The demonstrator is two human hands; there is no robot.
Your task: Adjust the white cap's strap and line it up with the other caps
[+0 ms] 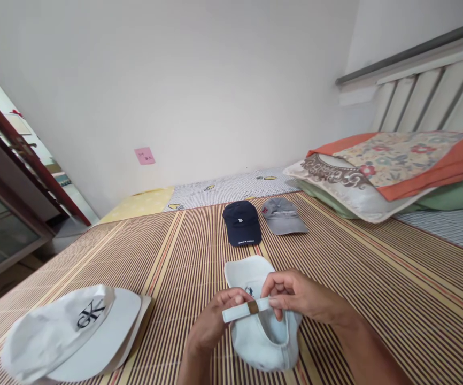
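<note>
A pale, nearly white baseball cap lies on the striped bamboo mat, its brim pointing away from me and its back opening towards me. Across that opening runs the cap's adjusting strap, with a brown-gold buckle near its middle. My left hand is closed on the strap beside the buckle, and a loose strap end sticks out to the left. On the other side, my right hand pinches the strap between thumb and fingers. Part of the small dark emblem on the cap's front shows between my hands.
Beyond the cap sit a navy cap and a grey cap. White caps, seemingly stacked, lie at left. Pillows rest at the far right below a radiator. A pink note is on the wall.
</note>
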